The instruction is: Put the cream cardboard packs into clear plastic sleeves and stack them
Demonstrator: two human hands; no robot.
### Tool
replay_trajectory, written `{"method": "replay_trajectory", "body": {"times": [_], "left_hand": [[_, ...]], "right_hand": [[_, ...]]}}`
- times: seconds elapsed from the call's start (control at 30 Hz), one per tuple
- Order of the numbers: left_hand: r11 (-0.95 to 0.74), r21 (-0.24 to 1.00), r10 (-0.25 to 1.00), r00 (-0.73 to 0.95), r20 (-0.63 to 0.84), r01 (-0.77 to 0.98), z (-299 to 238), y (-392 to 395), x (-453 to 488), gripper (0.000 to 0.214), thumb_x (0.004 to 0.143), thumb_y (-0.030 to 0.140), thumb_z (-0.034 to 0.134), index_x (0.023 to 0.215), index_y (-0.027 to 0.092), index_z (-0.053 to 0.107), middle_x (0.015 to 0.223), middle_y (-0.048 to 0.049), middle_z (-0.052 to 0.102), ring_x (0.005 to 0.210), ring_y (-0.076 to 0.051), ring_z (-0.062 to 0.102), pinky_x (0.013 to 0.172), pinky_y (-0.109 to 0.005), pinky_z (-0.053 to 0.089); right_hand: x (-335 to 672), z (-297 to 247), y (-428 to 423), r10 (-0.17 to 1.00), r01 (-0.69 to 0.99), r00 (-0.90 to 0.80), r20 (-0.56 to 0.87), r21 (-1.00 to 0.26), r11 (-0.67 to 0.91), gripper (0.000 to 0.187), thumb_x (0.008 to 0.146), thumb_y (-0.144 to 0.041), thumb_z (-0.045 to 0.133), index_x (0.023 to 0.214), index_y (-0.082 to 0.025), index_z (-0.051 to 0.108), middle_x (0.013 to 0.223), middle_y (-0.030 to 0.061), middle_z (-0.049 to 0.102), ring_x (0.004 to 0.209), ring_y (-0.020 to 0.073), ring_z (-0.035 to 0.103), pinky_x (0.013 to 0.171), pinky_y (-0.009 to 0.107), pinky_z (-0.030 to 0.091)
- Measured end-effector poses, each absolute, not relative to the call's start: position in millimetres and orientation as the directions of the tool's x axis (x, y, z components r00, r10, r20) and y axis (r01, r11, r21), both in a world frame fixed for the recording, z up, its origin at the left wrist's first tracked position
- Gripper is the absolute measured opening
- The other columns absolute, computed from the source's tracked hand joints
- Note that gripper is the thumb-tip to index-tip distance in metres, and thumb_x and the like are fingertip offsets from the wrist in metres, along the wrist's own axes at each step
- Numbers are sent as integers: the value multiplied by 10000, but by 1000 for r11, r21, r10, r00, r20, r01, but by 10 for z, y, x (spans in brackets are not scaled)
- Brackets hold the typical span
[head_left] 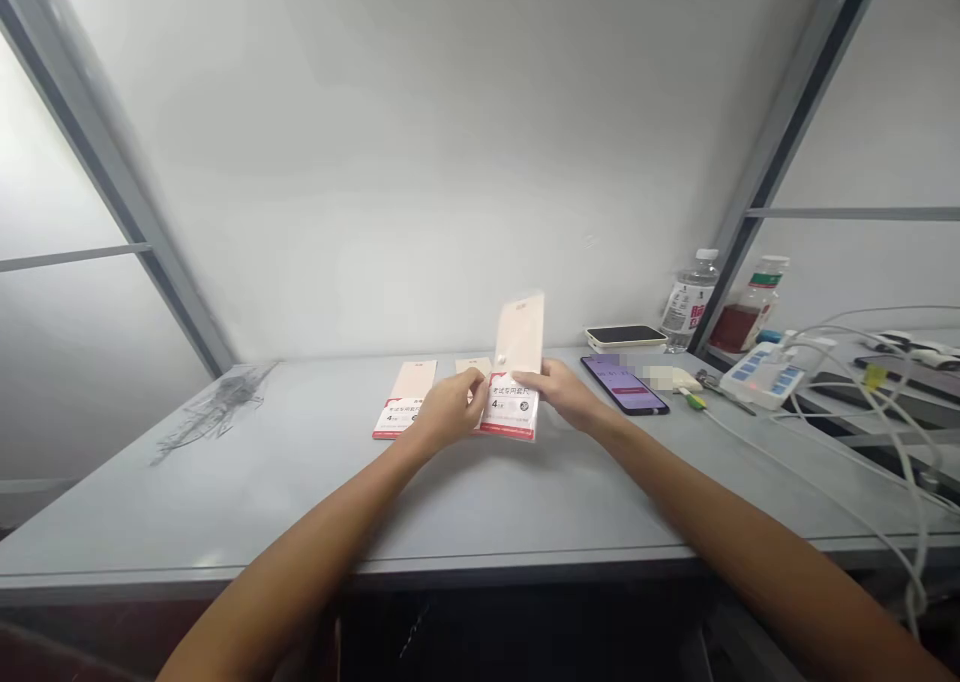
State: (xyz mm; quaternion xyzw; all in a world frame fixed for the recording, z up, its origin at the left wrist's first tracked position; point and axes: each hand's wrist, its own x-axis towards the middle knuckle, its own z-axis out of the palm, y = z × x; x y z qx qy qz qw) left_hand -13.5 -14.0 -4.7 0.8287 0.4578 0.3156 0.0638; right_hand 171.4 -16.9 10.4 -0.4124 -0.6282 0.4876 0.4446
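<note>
A pale pink ruler-set pouch (519, 340) with a snap button and a red-and-white label is held up, tilted, above the table. My right hand (564, 390) grips it by the right edge, thumb across the front. Close to its left edge is my left hand (452, 407), closed with the fingertips pinched together; what they hold, if anything, is hidden. Two similar pouches lie on the table: a left pouch (409, 392), and a middle pouch (472, 365) partly covered by my left hand and the raised pouch.
A lit phone (624, 384) lies right of my hands, with another phone (626, 336) behind it. Farther right are a water bottle (686, 302), a jar (746, 312), a power strip (769, 370) and loose white cables (907, 452). Dark scribbles (217, 407) mark the table's left side.
</note>
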Motion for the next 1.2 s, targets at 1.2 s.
{"method": "replay_trajectory", "body": {"times": [1.2], "left_hand": [[-622,548,782,472,407,559,-5,-156,-203,346,826,353,389,545,162,456,451,45,397,428,-62,392,428,-189,263]], "right_hand": [[1631,-54,-344,771,363,-455,446,-698,618,103,718,-168,442,642,-165,512,522,-49,357,481,80,327,454,211,263]]}}
